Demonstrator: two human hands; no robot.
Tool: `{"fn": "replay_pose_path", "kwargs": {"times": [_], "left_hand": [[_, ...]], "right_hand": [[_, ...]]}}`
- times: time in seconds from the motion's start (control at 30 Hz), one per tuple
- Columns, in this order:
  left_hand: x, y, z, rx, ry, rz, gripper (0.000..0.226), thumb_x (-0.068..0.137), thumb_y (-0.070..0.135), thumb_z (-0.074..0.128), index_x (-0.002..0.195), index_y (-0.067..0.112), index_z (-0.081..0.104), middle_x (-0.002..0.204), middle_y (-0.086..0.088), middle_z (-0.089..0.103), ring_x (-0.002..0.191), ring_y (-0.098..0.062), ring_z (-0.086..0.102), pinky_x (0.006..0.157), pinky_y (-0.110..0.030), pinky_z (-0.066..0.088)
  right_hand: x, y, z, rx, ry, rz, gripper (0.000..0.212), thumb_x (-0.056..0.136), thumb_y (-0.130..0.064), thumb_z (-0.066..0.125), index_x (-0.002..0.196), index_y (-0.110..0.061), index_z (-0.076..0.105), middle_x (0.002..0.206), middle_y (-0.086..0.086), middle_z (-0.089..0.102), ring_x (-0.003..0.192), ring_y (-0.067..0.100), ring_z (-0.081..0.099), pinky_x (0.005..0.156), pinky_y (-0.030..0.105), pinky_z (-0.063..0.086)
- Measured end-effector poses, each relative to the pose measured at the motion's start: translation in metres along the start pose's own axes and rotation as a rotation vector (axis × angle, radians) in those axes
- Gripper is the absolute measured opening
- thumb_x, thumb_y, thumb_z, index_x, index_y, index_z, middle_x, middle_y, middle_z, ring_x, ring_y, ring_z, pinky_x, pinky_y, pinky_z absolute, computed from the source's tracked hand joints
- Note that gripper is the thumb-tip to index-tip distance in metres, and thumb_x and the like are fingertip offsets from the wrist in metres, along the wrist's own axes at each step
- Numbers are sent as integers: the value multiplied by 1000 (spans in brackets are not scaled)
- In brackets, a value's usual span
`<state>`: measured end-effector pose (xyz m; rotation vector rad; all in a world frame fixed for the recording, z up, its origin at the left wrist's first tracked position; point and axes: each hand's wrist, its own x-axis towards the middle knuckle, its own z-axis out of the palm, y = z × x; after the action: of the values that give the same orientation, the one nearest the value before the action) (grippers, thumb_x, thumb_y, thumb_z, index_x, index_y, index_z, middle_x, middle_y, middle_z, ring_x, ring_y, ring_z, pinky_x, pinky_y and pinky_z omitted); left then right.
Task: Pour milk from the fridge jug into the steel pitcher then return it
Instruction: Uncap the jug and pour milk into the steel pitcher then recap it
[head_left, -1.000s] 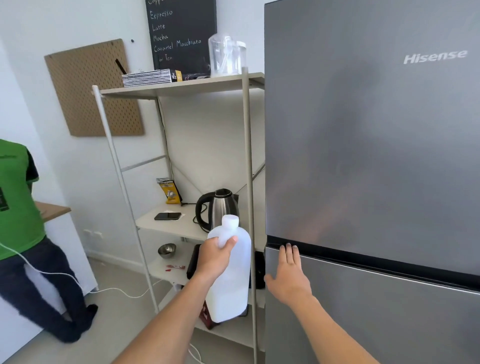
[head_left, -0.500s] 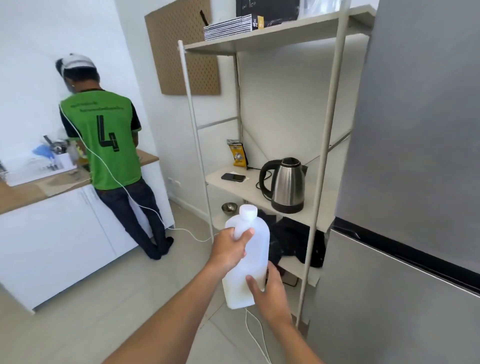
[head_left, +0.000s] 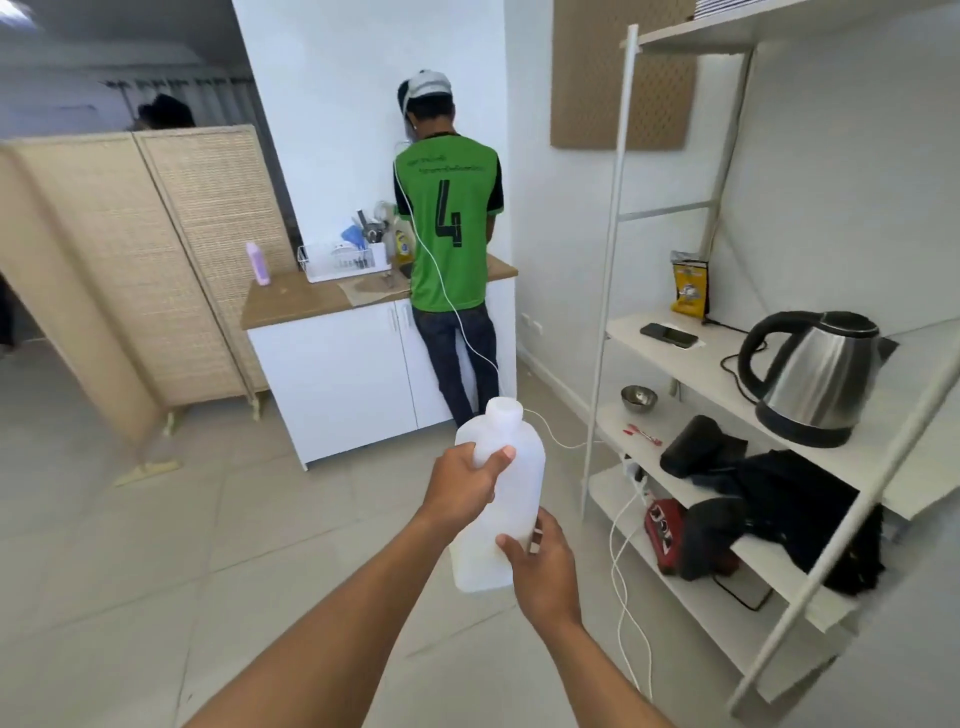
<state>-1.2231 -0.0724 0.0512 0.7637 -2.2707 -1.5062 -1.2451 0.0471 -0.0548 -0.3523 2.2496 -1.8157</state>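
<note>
A: Where is the milk jug (head_left: 498, 499) at this point?

B: Out in the open, carried upright over the tiled floor (head_left: 130, 571), its cap on. The left hand (head_left: 460, 483) wraps around its upper shoulder just below the neck, thumb across the front. The right hand (head_left: 543, 564) cups the lower right side near the base, fingers curled against the plastic. Both hands grasp the jug; neither is free.

A: And the steel pitcher?

B: Not in view. A steel kettle (head_left: 815, 374) stands near the front edge of the rack's (head_left: 605, 322) middle shelf to the right, and a small steel bowl (head_left: 639, 399) sits on the shelf below, but I wouldn't take either for the pitcher.

A: So how far along is it?

B: Early, by my reading. The jug is in hand, so fetching looks done. Nothing has been poured, and pouring, then taking the jug to the fridge, is all left.

A: Anything in the way?

B: A person in a green shirt (head_left: 447, 228) stands at the counter (head_left: 291, 304) ahead, at its right end, with a white cable (head_left: 623, 571) trailing across the floor toward the rack. That cable could catch a foot.
</note>
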Motion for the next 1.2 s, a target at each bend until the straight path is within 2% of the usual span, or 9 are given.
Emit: {"fn": "replay_pose_path", "kwargs": {"times": [0.1, 0.17, 0.33, 0.47, 0.53, 0.63, 0.77, 0.93, 1.2], "left_hand": [[-13, -13, -43, -8, 63, -29, 45, 92, 47, 62, 87, 2, 64, 67, -5, 64, 62, -18, 59, 64, -27, 47], [-25, -26, -78, -29, 108, -49, 44, 92, 48, 62, 91, 4, 65, 70, -5, 65, 65, -18, 61, 68, -29, 48], [-62, -58, -165, -102, 279, -77, 28, 95, 42, 60, 78, 19, 57, 75, 0, 59, 72, -19, 57, 68, -29, 46], [-100, -84, -229, -96, 420, -110, 31, 94, 45, 60, 78, 19, 54, 77, 0, 57, 74, -21, 57, 70, -33, 49], [-131, -106, -270, -123, 546, -151, 34, 93, 45, 61, 75, 18, 52, 76, -1, 55, 73, -22, 55, 72, -36, 49], [-158, -124, -298, -118, 598, -190, 43, 91, 48, 62, 70, 15, 45, 72, -3, 51, 70, -23, 52, 68, -36, 45], [-212, -157, -349, -92, 737, -250, 49, 91, 52, 62, 71, 13, 40, 72, -8, 45, 65, -24, 47, 64, -35, 42], [-276, -184, -398, -21, 918, -356, 51, 95, 47, 58, 66, 16, 31, 65, 1, 32, 57, -17, 32, 54, -30, 27], [-351, -209, -432, -19, 1126, -462, 50, 95, 45, 58, 66, 15, 30, 64, 2, 32, 55, -15, 31, 52, -28, 27]], "right_hand": [[-8, -15, 34, -12, -80, -37, 34, 83, -25, 70, 110, -36, 53, 106, -15, 63, 97, 6, 60, 83, 32, 53], [-18, -26, 63, -22, -149, -57, 34, 83, -24, 70, 108, -37, 52, 105, -16, 62, 96, 5, 60, 82, 31, 54], [-64, -52, 143, -32, -324, -133, 34, 85, -29, 68, 111, -39, 48, 106, -18, 59, 95, 6, 59, 81, 33, 56], [-109, -67, 202, -38, -442, -184, 34, 84, -34, 67, 111, -41, 47, 105, -21, 58, 94, 7, 60, 81, 32, 55], [-145, -76, 240, -66, -537, -207, 33, 85, -32, 66, 111, -38, 48, 105, -18, 59, 94, 7, 59, 82, 32, 55], [-172, -78, 264, -58, -590, -217, 30, 85, -30, 65, 111, -35, 50, 105, -15, 59, 94, 7, 59, 82, 32, 54], [-232, -78, 312, -83, -743, -236, 32, 85, -31, 65, 114, -30, 52, 106, -12, 61, 94, 8, 59, 80, 32, 53], [-302, -85, 358, -64, -921, -282, 26, 86, -27, 66, 106, -33, 51, 99, -17, 60, 91, 4, 58, 70, 23, 46], [-368, -83, 392, -69, -1151, -300, 25, 88, -28, 65, 103, -38, 49, 98, -21, 59, 92, 2, 57, 74, 24, 46]]}}
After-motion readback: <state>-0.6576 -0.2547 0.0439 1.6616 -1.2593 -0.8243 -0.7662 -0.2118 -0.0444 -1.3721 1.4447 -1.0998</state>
